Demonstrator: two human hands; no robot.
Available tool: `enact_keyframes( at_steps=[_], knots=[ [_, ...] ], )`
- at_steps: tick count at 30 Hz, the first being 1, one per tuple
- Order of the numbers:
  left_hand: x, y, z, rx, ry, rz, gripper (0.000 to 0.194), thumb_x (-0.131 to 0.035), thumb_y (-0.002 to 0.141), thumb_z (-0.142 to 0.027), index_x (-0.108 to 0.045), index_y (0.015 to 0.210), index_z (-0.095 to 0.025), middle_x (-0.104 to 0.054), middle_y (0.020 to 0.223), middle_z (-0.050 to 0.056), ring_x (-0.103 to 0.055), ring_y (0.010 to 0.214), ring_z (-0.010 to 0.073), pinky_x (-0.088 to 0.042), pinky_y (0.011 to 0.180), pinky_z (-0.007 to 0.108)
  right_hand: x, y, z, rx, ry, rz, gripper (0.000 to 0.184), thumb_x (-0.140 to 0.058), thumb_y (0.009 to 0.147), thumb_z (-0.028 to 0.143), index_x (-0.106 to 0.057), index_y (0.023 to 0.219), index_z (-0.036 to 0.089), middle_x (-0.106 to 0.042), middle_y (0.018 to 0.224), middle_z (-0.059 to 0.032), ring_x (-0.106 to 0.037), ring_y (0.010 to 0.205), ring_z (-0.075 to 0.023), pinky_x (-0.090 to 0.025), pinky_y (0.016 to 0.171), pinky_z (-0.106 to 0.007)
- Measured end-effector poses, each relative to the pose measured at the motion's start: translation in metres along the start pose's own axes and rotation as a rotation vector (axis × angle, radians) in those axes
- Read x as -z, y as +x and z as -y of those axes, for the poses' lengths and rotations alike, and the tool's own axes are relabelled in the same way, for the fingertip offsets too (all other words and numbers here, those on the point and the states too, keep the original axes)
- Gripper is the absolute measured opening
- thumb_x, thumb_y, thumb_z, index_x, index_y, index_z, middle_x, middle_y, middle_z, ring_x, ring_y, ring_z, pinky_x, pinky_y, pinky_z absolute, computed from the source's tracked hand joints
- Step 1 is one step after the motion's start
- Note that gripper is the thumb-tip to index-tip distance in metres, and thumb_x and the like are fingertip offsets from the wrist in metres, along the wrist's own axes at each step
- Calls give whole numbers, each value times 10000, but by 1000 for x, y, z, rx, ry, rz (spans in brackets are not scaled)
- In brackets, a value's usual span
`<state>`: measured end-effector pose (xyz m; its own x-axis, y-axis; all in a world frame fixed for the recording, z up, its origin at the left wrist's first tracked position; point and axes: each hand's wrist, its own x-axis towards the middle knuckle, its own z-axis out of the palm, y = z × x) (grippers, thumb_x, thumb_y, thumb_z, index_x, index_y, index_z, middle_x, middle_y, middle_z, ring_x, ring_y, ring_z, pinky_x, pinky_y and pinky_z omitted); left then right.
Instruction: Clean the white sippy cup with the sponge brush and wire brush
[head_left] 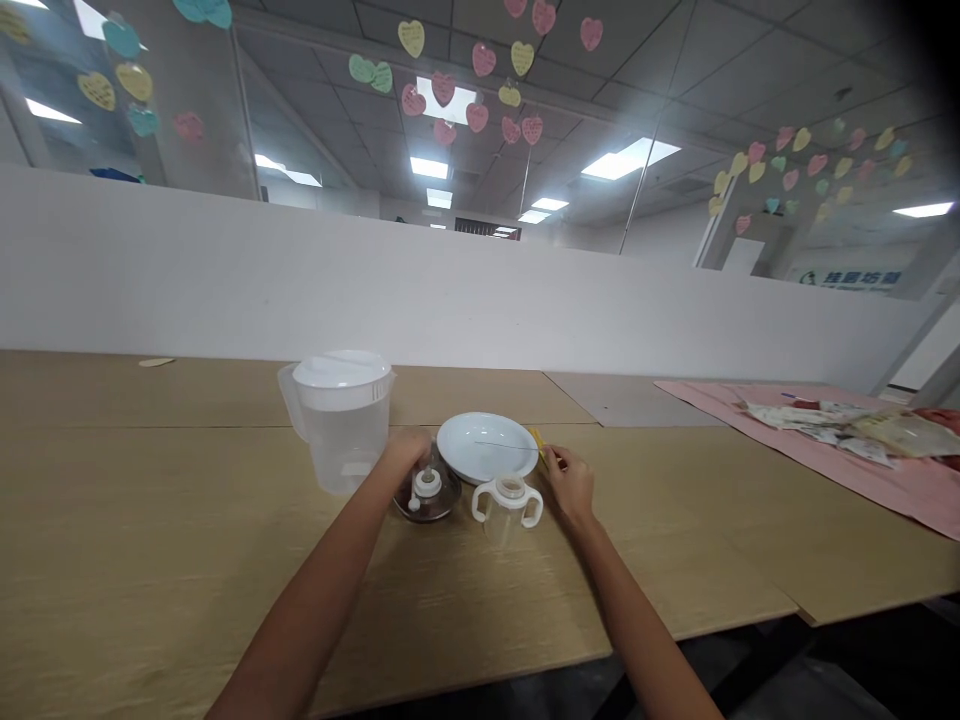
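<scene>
The work is looking as though it is somewhere in its middle; the right hand (pixel 571 485) is holding a yellow-handled rod (pixel 538 441), its fingers closing narrowly around the yellow end, while a thin straight shaft is reaching leftward over the white bowl (pixel 480 466); whether the tip is touching the bowl's inside or hovering above it, I cannot tell. The left hand (pixel 409 447) is reaching to the dark squat bottle (pixel 441 505), just left of the bowl; its fingers are mostly hiding behind the bottle's top, so I cannot tell whether they are gripping, steadying or only touching it. The bottle is standing on the tabletop (pixel 675 520), with a white neck piece and a small white knob hanging at its side.

As for what is done, the rod is already in hand and the vessels are standing close together; the two-handled cup (pixel 502 522) is sitting upright in front of the bowl, its top seemingly open; what it is holding is not showing. The pitcher (pixel 349 440) is standing farther left, its lid on; no pouring is showing. The rod's use is seemingly unfinished, since it is not yet lying put down; how much is remaining beyond that is staying unclear.
</scene>
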<state>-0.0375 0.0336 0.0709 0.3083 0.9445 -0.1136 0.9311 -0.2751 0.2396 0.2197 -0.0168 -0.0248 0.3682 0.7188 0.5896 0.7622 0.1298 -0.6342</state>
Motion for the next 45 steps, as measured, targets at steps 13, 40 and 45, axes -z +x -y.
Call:
enact_keyframes(
  at_steps=[13,40,45],
  knots=[
    [44,-35,-12,-242,71,-490,189,-454,749,-225,-587,876,-180,-648,866,52,-570,754,159,-389,643,237,-3,10,-9,-480,699,-231,244,-443,749,394,-513,758,161,-660,825,-66,-571,490,-103,-445,444,-232],
    [11,-6,-40,-414,-157,-561,163,-458,776,-224,-598,854,-194,-657,865,23,-582,800,161,-402,672,240,12,16,3,-682,1147,-111,98,-485,787,159,-532,702,166,-648,690,26,-507,382,-22,-407,348,-113],
    [12,-7,-40,-405,-177,-561,165,-459,776,-236,-598,854,-195,-658,858,22,-581,787,156,-399,658,234,12,16,4,-681,1145,-107,105,-478,789,149,-532,699,158,-645,677,23,-499,372,-20,-399,341,-111]
  ],
)
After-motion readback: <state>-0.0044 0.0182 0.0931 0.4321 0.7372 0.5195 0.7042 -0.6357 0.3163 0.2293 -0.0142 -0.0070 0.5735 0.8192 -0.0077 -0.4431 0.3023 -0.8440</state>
